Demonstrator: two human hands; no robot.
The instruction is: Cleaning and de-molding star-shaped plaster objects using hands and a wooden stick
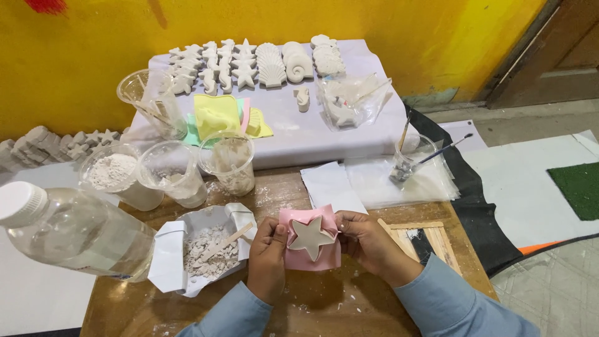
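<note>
Both my hands hold a pink flexible mould [310, 259] with a white star-shaped plaster cast [311, 236] sitting in it, just above the wooden table [337, 306]. My left hand [268, 256] grips the mould's left side with the thumb on the star's edge. My right hand [367, 240] grips the right side, fingers curled over the rim. Both sleeves are blue-grey.
A paper tray of broken plaster bits with a wooden stick [209, 249] lies left of my hands. Plastic cups [171, 171], a clear bottle [68, 228], yellow and green moulds [218, 115], rows of white casts [249, 65], a cup with brushes [409, 162] and wooden sticks [430, 240] surround them.
</note>
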